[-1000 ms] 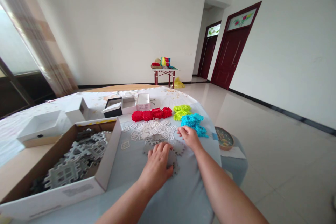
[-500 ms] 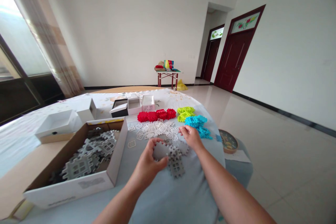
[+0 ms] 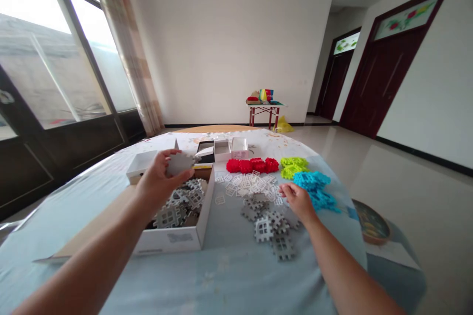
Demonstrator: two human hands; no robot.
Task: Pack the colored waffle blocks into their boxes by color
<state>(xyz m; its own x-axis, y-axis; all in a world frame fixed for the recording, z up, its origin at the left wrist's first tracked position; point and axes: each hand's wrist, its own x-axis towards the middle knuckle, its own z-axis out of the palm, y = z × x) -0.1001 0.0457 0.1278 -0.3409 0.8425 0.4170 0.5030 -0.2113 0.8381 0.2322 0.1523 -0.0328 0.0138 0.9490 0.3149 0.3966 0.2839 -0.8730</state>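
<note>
Table: left hand grips grey tile; right hand apparently half-curled.

Left hand raised, fingers pinched together; right hand low, palm down, arm outstretched.

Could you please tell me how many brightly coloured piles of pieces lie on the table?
3: red pile at the far middle, yellow-green pile right of it, blue pile beside the right hand. None looks hidden.
</note>
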